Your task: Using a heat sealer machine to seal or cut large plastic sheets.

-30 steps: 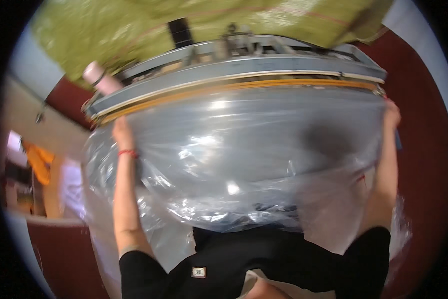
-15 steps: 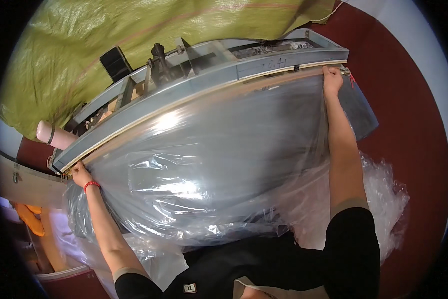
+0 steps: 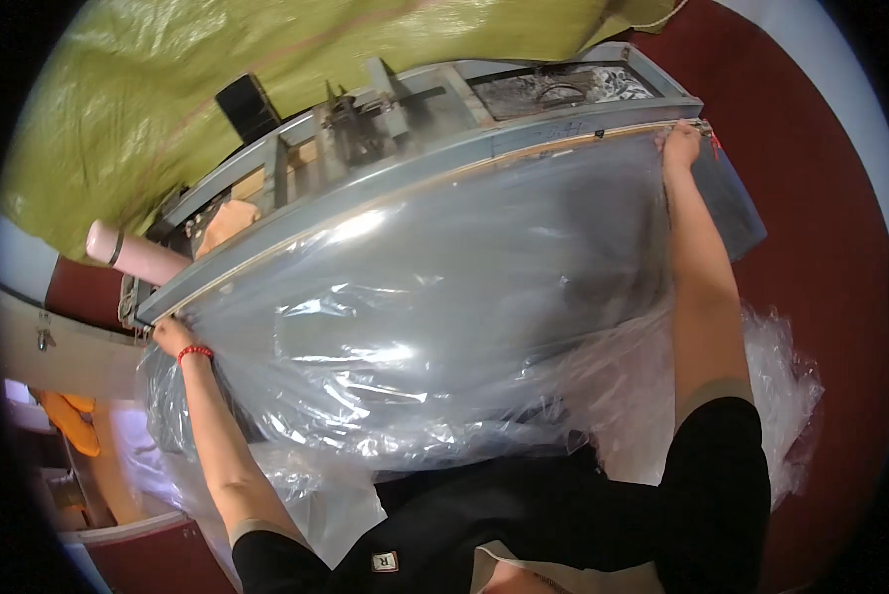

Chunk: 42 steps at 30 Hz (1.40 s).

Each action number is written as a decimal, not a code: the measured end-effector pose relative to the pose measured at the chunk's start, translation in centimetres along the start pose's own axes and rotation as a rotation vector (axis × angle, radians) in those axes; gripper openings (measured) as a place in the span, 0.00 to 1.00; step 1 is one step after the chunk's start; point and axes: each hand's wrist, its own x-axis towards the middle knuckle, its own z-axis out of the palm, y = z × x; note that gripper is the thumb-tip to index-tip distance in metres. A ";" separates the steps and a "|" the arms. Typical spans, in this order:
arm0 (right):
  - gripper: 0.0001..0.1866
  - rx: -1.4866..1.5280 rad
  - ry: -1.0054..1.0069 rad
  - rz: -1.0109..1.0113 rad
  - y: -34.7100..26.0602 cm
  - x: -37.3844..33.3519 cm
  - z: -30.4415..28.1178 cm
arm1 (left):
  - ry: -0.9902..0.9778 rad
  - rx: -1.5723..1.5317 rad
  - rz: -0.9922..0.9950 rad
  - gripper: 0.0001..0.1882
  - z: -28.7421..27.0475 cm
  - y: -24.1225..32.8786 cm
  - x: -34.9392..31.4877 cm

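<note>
A wide sheet of clear plastic film (image 3: 444, 287) stretches across in front of me. Its upper edge runs along a long grey metal frame (image 3: 415, 163) that has a pale strip on its front side. At the left end of that strip my left hand (image 3: 175, 337), a red bead bracelet at its wrist, is closed on the film's corner. Far over at the strip's right end, my right hand (image 3: 681, 147) pinches the other corner. The fingertips of both hands are partly hidden. Below, the film falls in shiny folds toward my body.
Behind the frame lies a yellow-green tarp (image 3: 148, 109), with a black phone (image 3: 247, 108) against it. A pink bottle (image 3: 138, 253) rests at the frame's left end. Loose crumpled plastic (image 3: 776, 396) spreads at the right, by a dark red floor (image 3: 811, 228).
The view has shifted a little, so the frame shows more of its inside. Both hands keep hold of the film's corners; the right hand has turned slightly at the frame's end.
</note>
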 end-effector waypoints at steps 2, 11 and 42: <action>0.16 -0.493 0.180 -0.119 -2.3 -2.4 0.7 | -0.203 -0.110 -0.077 0.07 -1.2 1.2 -0.6; 0.16 -0.001 -0.655 -1.211 -17.6 -28.6 8.1 | -0.484 -0.285 0.136 0.05 -10.1 15.7 -9.1; 0.20 -0.884 -0.373 -0.560 0.3 -5.7 -15.3 | -0.943 -0.020 0.161 0.15 -15.1 13.9 -27.5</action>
